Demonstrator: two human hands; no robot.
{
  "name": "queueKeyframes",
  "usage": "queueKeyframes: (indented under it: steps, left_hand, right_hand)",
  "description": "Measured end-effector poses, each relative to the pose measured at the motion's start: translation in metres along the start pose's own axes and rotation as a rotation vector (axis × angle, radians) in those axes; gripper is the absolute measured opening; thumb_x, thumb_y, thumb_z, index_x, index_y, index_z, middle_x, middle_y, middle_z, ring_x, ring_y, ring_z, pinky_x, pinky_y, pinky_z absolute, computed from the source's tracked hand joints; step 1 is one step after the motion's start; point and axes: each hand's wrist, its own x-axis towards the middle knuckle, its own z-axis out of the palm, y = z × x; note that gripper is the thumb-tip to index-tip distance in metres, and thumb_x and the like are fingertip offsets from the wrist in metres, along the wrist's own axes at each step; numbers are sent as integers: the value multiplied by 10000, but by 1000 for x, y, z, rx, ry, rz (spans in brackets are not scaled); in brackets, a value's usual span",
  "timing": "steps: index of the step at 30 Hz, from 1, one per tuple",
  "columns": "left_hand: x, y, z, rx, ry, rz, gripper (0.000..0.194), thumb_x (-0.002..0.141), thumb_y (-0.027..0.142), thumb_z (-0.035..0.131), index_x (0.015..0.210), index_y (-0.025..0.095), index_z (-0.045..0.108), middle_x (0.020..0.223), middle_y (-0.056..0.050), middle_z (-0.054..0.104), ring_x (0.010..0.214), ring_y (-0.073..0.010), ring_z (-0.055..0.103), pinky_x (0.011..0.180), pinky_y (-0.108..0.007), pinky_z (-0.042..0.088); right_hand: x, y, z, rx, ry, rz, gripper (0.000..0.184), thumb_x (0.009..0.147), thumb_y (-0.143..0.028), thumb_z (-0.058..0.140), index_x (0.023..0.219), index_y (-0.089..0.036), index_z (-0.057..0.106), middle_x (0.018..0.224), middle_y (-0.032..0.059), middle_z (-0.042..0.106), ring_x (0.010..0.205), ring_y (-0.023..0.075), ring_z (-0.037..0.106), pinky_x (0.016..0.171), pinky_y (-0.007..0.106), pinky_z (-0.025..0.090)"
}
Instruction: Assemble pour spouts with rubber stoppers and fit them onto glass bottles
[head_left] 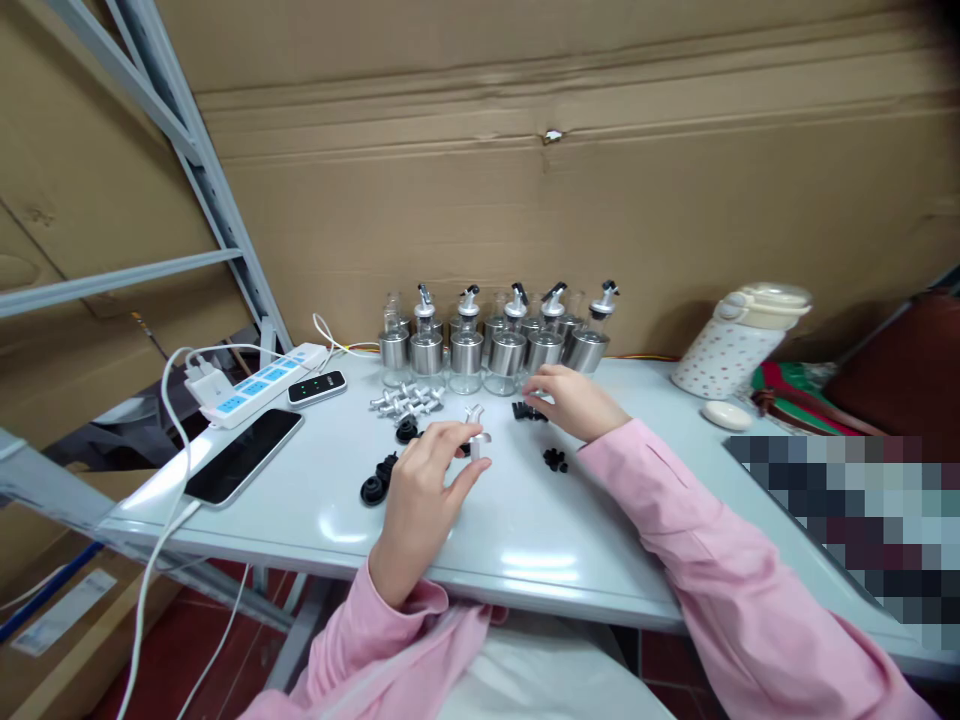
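My left hand (426, 485) is closed, thumb and fingers pinching a silver pourer spout (475, 447) upright above the table. My right hand (576, 402) reaches to a small heap of black plastic parts (519, 411), its fingers bent together over them; what lies between the fingertips is hidden. Nearer me is a cluster of small black pieces (556, 460). Left of the spout lie black round stoppers (374, 489) and another stopper (406, 430). Behind them is a pile of silver pourer spouts (405, 402). Glass-and-steel oil bottles (466, 355) stand in rows, several topped with pourers.
On the left of the white table (300, 530) lie a phone (246, 458), a small device (317, 388) and a power strip (262, 385) with cables. At right are a tilted dotted flask (739, 345) and a white oval object (727, 415). Cardboard (480, 220) stands behind.
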Motion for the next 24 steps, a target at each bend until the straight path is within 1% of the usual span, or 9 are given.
queueKeyframes:
  steps: [1, 3, 6, 9, 15, 19, 22, 24]
  left_hand:
    - [0, 0, 0, -1, 6, 1, 218, 830, 222, 549, 1044, 240, 509, 985, -10, 581, 774, -134, 558, 770, -278, 427]
    - [0, -1, 0, 0, 8, 7, 222, 828, 215, 554, 1045, 237, 513, 989, -11, 583, 763, -131, 560, 764, -279, 429]
    - [0, -2, 0, 5, -11, 4, 220, 832, 218, 551, 1049, 235, 521, 1003, -15, 585, 760, -127, 560, 761, -279, 428]
    - [0, -3, 1, 11, -33, 0, 226, 832, 220, 551, 1055, 237, 522, 1012, -11, 584, 762, -127, 556, 769, -281, 428]
    - [0, -1, 2, 29, -53, -1, 227, 832, 225, 549, 1058, 232, 522, 1006, -15, 585, 766, -134, 549, 773, -287, 430]
    - [0, -1, 1, 30, -58, -1, 226, 829, 219, 551, 1054, 233, 525, 999, -13, 585, 764, -134, 551, 772, -285, 430]
    - [0, -1, 2, 35, -65, -4, 228, 827, 220, 554, 1054, 232, 528, 991, -10, 588, 757, -131, 554, 766, -279, 431]
    - [0, -2, 2, 40, -76, -4, 232, 826, 222, 556, 1056, 231, 530, 989, -10, 590, 751, -130, 556, 765, -279, 430]
  right_hand:
    - [0, 7, 2, -62, -24, 34, 154, 808, -199, 520, 864, -156, 657, 954, 116, 609, 912, 233, 574, 794, 317, 435]
    - [0, 19, 8, -107, -84, 84, 185, 794, -207, 540, 913, -139, 664, 969, 139, 605, 907, 250, 581, 787, 326, 434]
    - [0, 30, 18, -150, -150, 114, 199, 770, -195, 566, 927, -138, 673, 944, 135, 624, 872, 241, 595, 761, 311, 436]
    - [1, 35, 24, -135, -175, 95, 170, 735, -159, 595, 878, -145, 684, 857, 107, 655, 817, 221, 605, 728, 290, 438]
    - [2, 37, 28, -112, -167, 79, 128, 699, -107, 587, 777, -154, 676, 796, 86, 669, 748, 201, 604, 657, 270, 430]
    - [1, 36, 25, -103, -165, 92, 105, 708, -142, 584, 767, -156, 669, 764, 76, 665, 713, 196, 594, 626, 266, 414]
    - [0, 30, 14, -103, -151, 101, 119, 741, -196, 562, 784, -155, 665, 778, 77, 660, 710, 187, 584, 622, 261, 398]
    - [-2, 24, 6, -76, -154, 98, 151, 764, -261, 550, 781, -160, 661, 754, 66, 654, 673, 167, 573, 602, 250, 388]
